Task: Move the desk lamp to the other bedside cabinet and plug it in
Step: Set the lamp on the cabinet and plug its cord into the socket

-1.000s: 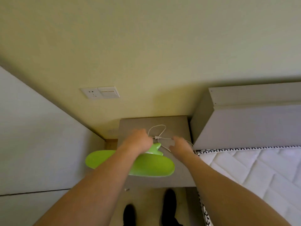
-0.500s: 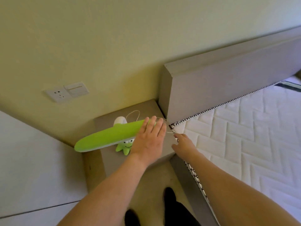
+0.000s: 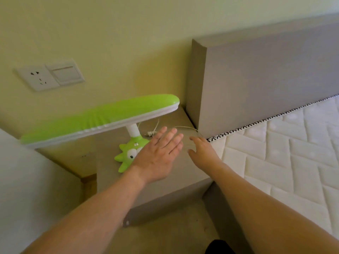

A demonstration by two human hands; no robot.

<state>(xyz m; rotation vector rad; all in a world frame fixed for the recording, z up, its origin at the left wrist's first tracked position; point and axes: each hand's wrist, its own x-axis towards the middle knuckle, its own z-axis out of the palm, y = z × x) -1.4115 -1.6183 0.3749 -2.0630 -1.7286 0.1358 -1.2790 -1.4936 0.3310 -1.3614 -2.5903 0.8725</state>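
Observation:
A green desk lamp (image 3: 102,118) with a long flat head and a cartoon-shaped base (image 3: 128,153) stands on the grey bedside cabinet (image 3: 165,184). Its white cord (image 3: 180,127) lies loose on the cabinet top, the plug (image 3: 150,133) resting behind the base. My left hand (image 3: 159,154) hovers flat just right of the base, fingers spread, holding nothing. Beside the mattress corner, my right hand (image 3: 203,151) is open with fingers apart, close to where the cord runs toward the headboard. A wall socket (image 3: 37,77) with a switch sits on the wall above left.
A tall grey headboard (image 3: 266,79) and a white quilted mattress (image 3: 284,156) fill the right side. A pale panel (image 3: 27,180) stands at the left of the cabinet. Beige floor (image 3: 174,231) lies below, with a dark shoe tip at the bottom edge.
My left hand has come off the lamp head, which now stands free and upright. Both hands have opened over the cabinet top, and the view has swung closer and rightward.

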